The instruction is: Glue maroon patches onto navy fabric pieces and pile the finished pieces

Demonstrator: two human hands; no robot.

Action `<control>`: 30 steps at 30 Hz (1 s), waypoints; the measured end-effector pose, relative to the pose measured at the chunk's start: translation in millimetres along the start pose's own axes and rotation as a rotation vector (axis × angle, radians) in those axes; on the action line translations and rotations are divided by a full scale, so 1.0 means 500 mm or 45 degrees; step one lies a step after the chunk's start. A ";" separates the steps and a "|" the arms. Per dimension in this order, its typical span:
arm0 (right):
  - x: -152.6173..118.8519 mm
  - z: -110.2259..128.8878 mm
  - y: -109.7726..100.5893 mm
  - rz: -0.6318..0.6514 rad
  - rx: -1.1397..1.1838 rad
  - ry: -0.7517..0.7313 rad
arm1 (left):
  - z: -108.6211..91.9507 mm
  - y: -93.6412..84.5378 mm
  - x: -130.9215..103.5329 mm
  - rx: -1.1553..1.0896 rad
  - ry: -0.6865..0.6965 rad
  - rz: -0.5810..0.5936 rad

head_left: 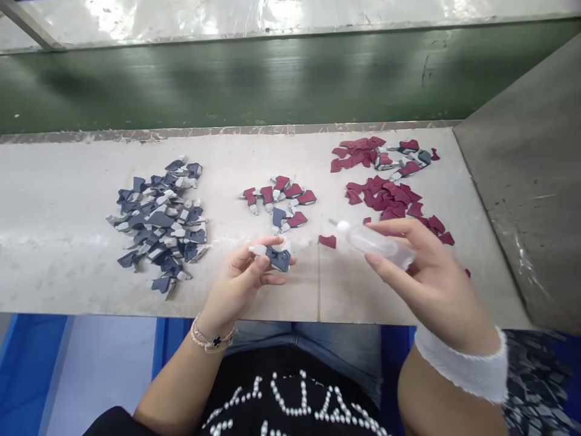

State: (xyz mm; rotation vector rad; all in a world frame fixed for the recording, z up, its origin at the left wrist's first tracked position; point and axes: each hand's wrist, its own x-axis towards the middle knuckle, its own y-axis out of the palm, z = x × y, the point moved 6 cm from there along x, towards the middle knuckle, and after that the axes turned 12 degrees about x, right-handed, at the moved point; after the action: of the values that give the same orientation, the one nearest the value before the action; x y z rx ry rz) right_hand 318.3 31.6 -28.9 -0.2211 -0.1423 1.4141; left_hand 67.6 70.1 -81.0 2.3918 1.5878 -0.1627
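Observation:
My left hand (pixel 247 275) pinches a dark blue and white plastic part (pixel 278 258) above the table's front area. In my right hand (pixel 424 275) is a clear squeeze bottle (pixel 374 243), tilted with its thin nozzle pointing left toward that part, some distance away from it. A single maroon piece (pixel 327 241) lies between the two hands. Beyond my left hand sits a small group of parts with maroon pieces on them (pixel 267 194). Loose maroon pieces (pixel 393 197) are piled past my right hand.
At the left of the table (pixel 227 151) lies a large heap of blue and white parts (pixel 158 218). More maroon pieces and some parts (pixel 408 168) lie at the back right. A green wall (pixel 272 85) and a metal panel (pixel 531 175) border the table. Blue bins stand below.

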 end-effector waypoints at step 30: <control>-0.044 0.132 0.109 0.368 0.428 -0.295 | -0.062 0.063 -0.054 0.701 0.260 0.089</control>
State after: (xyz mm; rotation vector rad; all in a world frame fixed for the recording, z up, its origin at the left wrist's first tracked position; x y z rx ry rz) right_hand 247.5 21.9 22.9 0.2087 -0.0619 1.7243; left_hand 84.2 43.2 -39.7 2.9564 1.7181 -0.3998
